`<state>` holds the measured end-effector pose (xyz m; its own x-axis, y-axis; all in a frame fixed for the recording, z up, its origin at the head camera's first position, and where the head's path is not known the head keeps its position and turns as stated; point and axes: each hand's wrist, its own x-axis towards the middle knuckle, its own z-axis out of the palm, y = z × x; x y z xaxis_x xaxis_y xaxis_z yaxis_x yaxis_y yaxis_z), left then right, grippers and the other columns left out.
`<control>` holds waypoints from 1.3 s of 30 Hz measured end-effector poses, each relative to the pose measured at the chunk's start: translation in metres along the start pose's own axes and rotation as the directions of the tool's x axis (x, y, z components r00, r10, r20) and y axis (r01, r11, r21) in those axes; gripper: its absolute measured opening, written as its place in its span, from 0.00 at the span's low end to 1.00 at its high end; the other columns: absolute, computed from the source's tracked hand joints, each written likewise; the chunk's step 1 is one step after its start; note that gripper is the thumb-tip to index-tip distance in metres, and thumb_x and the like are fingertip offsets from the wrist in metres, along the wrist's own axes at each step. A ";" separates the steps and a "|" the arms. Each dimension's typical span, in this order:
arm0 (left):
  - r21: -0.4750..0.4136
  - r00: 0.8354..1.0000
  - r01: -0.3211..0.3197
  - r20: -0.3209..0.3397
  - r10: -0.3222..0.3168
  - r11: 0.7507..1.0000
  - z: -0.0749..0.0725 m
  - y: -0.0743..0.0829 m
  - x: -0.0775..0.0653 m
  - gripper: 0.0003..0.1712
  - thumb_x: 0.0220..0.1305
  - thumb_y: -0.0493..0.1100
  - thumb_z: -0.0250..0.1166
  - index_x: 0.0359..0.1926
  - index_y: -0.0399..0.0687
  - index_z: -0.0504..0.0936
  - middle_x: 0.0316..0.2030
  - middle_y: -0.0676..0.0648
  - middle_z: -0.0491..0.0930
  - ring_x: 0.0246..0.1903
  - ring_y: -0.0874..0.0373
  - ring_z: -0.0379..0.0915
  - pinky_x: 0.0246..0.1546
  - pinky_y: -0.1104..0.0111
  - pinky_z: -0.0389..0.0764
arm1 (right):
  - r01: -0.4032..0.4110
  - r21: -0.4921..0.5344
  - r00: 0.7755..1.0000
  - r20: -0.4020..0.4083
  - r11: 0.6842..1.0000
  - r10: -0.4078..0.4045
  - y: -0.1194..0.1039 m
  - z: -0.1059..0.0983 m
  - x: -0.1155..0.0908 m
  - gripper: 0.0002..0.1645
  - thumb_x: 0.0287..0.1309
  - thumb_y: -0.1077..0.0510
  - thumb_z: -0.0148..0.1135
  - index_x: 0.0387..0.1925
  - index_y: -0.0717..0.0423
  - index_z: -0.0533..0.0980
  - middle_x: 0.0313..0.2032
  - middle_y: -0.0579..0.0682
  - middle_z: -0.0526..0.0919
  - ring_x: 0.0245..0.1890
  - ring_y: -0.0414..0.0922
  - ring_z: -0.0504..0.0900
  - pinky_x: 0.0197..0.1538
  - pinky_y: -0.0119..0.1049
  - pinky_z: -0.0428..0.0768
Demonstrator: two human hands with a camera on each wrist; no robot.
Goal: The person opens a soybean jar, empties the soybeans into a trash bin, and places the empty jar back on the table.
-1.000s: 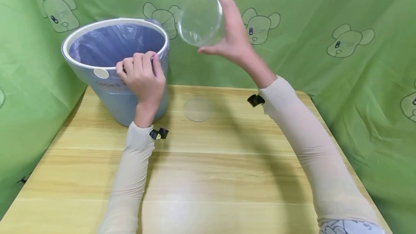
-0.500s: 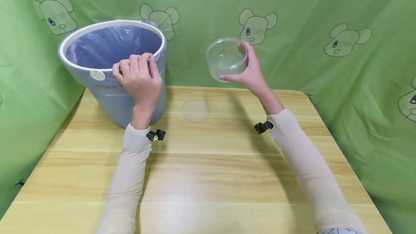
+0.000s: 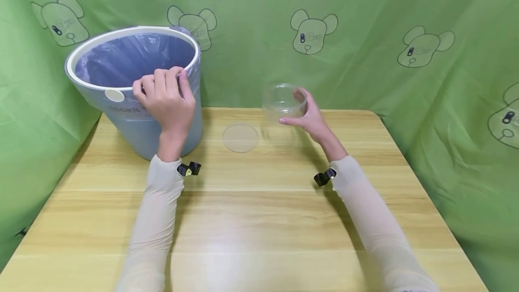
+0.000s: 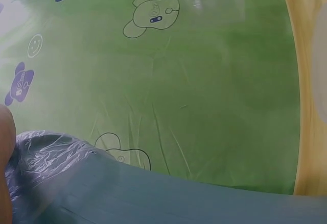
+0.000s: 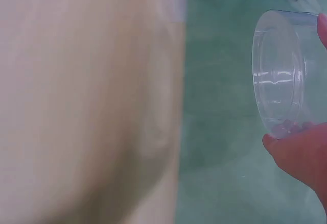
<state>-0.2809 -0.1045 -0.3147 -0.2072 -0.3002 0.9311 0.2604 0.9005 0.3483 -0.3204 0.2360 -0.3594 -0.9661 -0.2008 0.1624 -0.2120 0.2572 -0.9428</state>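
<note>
My left hand (image 3: 168, 102) grips the near right rim of a blue-grey trash can (image 3: 142, 132). A translucent plastic bag (image 3: 125, 57) lines the can and folds out over its white rim. In my right hand (image 3: 312, 118) is a clear round plastic tub (image 3: 283, 109), held from its right side with thumb in front and fingers behind. The tub is upright above the table's back edge. The right wrist view shows the same tub (image 5: 278, 76) side-on, with nothing visible inside. A clear round lid (image 3: 240, 138) lies flat on the table between can and tub.
The wooden table (image 3: 263, 220) runs back to a green curtain (image 3: 243, 48) with printed bear heads, which also encloses both sides. The can stands at the table's back left corner.
My right hand has brought the tub down and slightly right from high before the curtain, turning it from tilted to upright. My left hand keeps its grip on the can's rim.
</note>
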 end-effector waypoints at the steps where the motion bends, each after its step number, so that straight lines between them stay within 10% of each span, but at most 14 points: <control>1: 0.000 1.000 0.000 0.002 0.000 1.000 0.000 0.000 0.000 0.20 0.78 0.51 0.52 0.39 0.44 0.84 0.35 0.41 0.81 0.39 0.40 0.69 0.62 0.51 0.61 | -0.021 0.000 1.000 0.003 1.000 0.021 0.007 -0.001 0.000 0.72 0.39 0.66 0.82 0.80 0.57 0.47 0.78 0.59 0.54 0.79 0.56 0.54 0.80 0.48 0.55; 11: 0.003 1.000 -0.002 0.021 0.002 1.000 0.000 -0.001 0.001 0.21 0.78 0.51 0.51 0.39 0.44 0.84 0.35 0.41 0.81 0.38 0.40 0.68 0.62 0.52 0.61 | -0.153 -0.031 0.987 0.035 0.988 0.154 0.068 -0.004 0.005 0.71 0.42 0.62 0.83 0.80 0.53 0.47 0.79 0.59 0.54 0.79 0.57 0.53 0.80 0.51 0.52; 39: -0.015 0.997 0.059 -0.050 -0.060 0.998 0.005 0.003 0.003 0.21 0.75 0.51 0.54 0.33 0.43 0.85 0.31 0.41 0.82 0.37 0.40 0.70 0.61 0.54 0.62 | -0.247 -0.126 0.957 0.126 0.961 0.262 0.080 0.007 -0.002 0.77 0.41 0.63 0.83 0.81 0.53 0.38 0.79 0.65 0.46 0.80 0.60 0.48 0.80 0.55 0.49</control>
<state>-0.2856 -0.1011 -0.3110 -0.1751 -0.3686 0.9129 0.2617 0.8765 0.4041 -0.3346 0.2499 -0.4375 -0.9612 -0.2441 -0.1284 0.0160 0.4154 -0.9095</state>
